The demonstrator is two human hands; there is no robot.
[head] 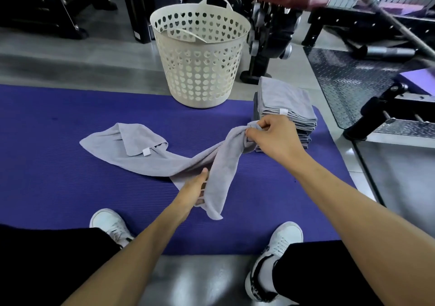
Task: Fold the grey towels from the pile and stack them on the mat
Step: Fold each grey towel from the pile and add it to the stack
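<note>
One grey towel [164,159] lies crumpled on the mat [58,164], left of the folded stack [287,110], its length running from there toward the stack. Soft, light, floppy; corners suit gripping. Right hand [270,134] pinches one end; left hand [195,188] seemingly grips the hanging edge.

Left fingers [204,189] partly behind grey towel [219,176].

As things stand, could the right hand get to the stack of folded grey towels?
Probably yes: the right hand hangs just in front of the stack of folded grey towels, nothing between them, though it grips the unfolded grey towel.
</note>
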